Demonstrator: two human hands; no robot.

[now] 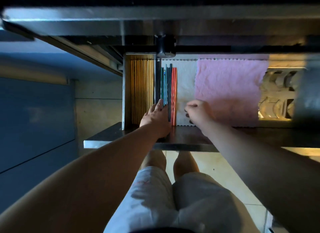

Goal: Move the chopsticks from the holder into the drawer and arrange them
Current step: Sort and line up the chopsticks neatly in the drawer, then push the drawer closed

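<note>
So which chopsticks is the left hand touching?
The dark chopsticks in the middle, under the left hand; the wooden chopsticks lie left of them, the red chopsticks right.

We see blue cabinet fronts (34,120) at left, a steel counter edge (86,21) across the top, pale floor tiles (214,165) below.

Location type: domestic kitchen. Indicators: a pulled-out drawer (124,94) sits under a stainless-steel counter edge (103,23). The drawer holds a row of wooden chopsticks (142,87) and a row of coloured chopsticks (166,83), all laid lengthwise. A white cloth (186,83) and a pink cloth (228,90) cover the drawer base. Flat blue cabinet fronts (34,111) stand at left. The floor (216,165) is pale tile.
</note>
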